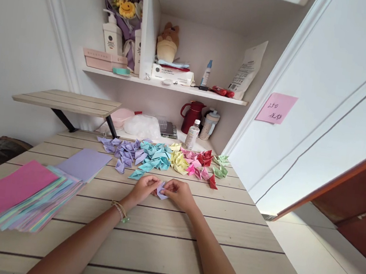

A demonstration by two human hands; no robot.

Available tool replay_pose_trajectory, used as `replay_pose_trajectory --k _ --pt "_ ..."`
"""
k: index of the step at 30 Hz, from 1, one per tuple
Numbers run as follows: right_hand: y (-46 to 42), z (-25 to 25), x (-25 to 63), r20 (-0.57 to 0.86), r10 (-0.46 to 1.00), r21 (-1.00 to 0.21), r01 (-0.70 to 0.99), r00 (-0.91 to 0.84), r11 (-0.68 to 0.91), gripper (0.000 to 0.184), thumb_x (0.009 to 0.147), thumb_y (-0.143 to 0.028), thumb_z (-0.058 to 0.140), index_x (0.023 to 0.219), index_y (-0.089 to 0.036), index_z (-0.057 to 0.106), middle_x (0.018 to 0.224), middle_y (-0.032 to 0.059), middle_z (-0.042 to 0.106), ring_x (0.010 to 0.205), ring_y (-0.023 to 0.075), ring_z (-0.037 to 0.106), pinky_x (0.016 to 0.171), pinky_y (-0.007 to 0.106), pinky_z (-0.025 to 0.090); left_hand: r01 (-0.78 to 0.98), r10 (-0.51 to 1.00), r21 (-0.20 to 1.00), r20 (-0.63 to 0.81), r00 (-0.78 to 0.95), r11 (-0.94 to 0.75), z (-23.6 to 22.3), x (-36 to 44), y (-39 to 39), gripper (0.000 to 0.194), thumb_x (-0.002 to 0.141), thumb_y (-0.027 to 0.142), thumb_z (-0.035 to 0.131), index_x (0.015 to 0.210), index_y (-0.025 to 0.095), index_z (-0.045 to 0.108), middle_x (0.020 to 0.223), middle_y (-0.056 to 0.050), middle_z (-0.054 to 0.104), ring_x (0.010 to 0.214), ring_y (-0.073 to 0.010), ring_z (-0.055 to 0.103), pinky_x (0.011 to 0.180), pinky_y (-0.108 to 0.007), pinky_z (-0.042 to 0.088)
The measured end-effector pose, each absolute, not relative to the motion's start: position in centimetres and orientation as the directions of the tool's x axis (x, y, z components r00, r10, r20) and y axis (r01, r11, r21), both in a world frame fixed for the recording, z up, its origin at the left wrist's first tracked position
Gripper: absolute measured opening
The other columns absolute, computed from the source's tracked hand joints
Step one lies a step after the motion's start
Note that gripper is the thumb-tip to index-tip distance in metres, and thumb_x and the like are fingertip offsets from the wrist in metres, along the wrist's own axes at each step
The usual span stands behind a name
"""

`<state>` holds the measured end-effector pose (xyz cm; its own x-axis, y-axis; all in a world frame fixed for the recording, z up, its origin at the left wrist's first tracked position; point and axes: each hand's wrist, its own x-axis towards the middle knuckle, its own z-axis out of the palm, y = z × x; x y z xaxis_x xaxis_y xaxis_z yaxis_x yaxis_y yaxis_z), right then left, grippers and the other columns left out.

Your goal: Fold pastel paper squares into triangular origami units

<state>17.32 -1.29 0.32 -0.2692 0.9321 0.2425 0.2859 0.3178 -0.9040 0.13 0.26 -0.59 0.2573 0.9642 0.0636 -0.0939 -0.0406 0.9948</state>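
A small piece of folded purple paper (162,191) is held between both hands above the slatted table (169,251). On its left side, my left hand (145,189) pinches it, with a beaded bracelet at the wrist. The fingers of my right hand (178,193) grip its right side, thumb on the paper. Just beyond my hands lie folded paper pieces in colour groups: purple (126,151), blue (156,155), yellow (179,162), pink (196,163), red (205,158) and green (220,171). One blue folded piece (136,174) rests close to my left hand.
A fanned stack of coloured paper (12,191) lies at the left, with a purple sheet (84,164) behind it. A small raised shelf (67,100) stands at the back left. Near the wall are a bottle (192,135), a red jug (192,117) and a tumbler (209,126).
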Motion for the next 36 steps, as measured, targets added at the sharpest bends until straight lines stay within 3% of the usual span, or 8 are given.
replay_pose_trajectory --k 4,10,17,20,23,29,33,36 --pt "-1.0 -0.4 17.1 0.184 0.953 -0.954 0.189 -0.24 0.232 0.031 0.059 -0.042 0.073 0.072 -0.014 0.063 0.063 0.0013 0.065 0.055 0.0123 0.058 0.052 0.022 0.045 -0.084 0.955 0.993 0.1 0.279 -0.08 -0.6 0.2 0.1 0.025 0.064 0.038 0.068 0.069 0.015 0.059 0.057 0.002 0.06 0.051 -0.0123 0.057 0.049 -0.022 0.047" --pt "-1.1 -0.9 16.2 0.102 0.977 -0.995 -0.002 -0.188 0.104 0.03 0.056 -0.038 0.075 0.071 -0.014 0.066 0.063 0.0022 0.066 0.054 0.0131 0.059 0.051 0.022 0.044 -0.094 0.972 0.979 0.19 0.139 -0.179 -0.4 0.7 -0.4 0.026 0.069 0.041 0.063 0.071 0.015 0.057 0.057 0.002 0.057 0.05 -0.012 0.056 0.051 -0.023 0.047" --pt "-1.1 -0.2 16.7 0.079 0.993 -0.987 -0.15 -0.088 0.066 0.03 0.054 -0.038 0.076 0.07 -0.015 0.068 0.066 0.0038 0.069 0.059 0.0156 0.062 0.057 0.026 0.047 -0.222 0.977 0.975 0.049 0.209 -0.002 0.5 0.5 -0.6 0.04 0.061 0.039 0.072 0.09 0.014 0.06 0.082 -0.005 0.064 0.071 -0.0157 0.062 0.063 -0.026 0.052" --pt "-1.0 0.0 17.3 0.107 0.99 -0.992 -0.075 -0.096 0.1 0.029 0.057 -0.039 0.075 0.072 -0.014 0.069 0.067 0.0043 0.069 0.059 0.0155 0.061 0.058 0.026 0.047 -0.209 0.944 0.974 -0.015 0.329 0.088 0.3 0.4 -0.4 0.048 0.052 0.031 0.079 0.093 0.013 0.06 0.084 -0.006 0.065 0.07 -0.016 0.064 0.064 -0.028 0.052" --pt "-0.9 -0.2 17.6 0.157 0.971 -0.984 0.06 -0.18 0.17 0.027 0.063 -0.041 0.07 0.073 -0.015 0.07 0.068 0.0028 0.069 0.058 0.0148 0.06 0.055 0.024 0.045 -0.173 0.93 0.981 -0.02 0.368 0.089 -0.1 0.4 -0.2 0.039 0.052 0.03 0.079 0.081 0.013 0.06 0.071 -0.002 0.065 0.059 -0.0137 0.063 0.057 -0.025 0.052" --pt "-1.1 0.2 17.3 0.231 0.931 -0.94 0.183 -0.281 0.288 0.032 0.077 -0.045 0.056 0.082 -0.017 0.069 0.075 0.003 0.069 0.066 0.0155 0.061 0.059 0.025 0.047 -0.124 0.962 0.991 -0.005 0.272 0.04 -0.7 0.4 -0.1 0.036 0.054 0.034 0.077 0.069 0.014 0.051 0.061 0.0 0.063 0.049 -0.0131 0.062 0.047 -0.023 0.05" --pt "-1.3 0.4 17.1 0.243 0.951 -0.951 0.145 -0.192 0.273 0.046 0.065 -0.042 0.07 0.103 -0.017 0.062 0.098 0.0077 0.067 0.075 0.0171 0.063 0.065 0.027 0.049 -0.164 0.984 0.986 0.004 0.18 0.027 -0.6 0.5 -0.2 0.038 0.055 0.036 0.076 0.066 0.017 0.045 0.059 0.002 0.064 0.053 -0.015 0.064 0.051 -0.027 0.053" --pt "-1.3 0.0 17.0 0.209 0.96 -0.961 0.143 -0.185 0.237 0.047 0.058 -0.04 0.075 0.096 -0.015 0.064 0.088 0.0081 0.069 0.072 0.0184 0.065 0.064 0.028 0.05 -0.18 0.979 0.983 0.015 0.205 0.023 -0.3 0.5 -0.3 0.037 0.056 0.037 0.076 0.066 0.017 0.046 0.062 0.0 0.067 0.06 -0.0173 0.066 0.056 -0.029 0.054"
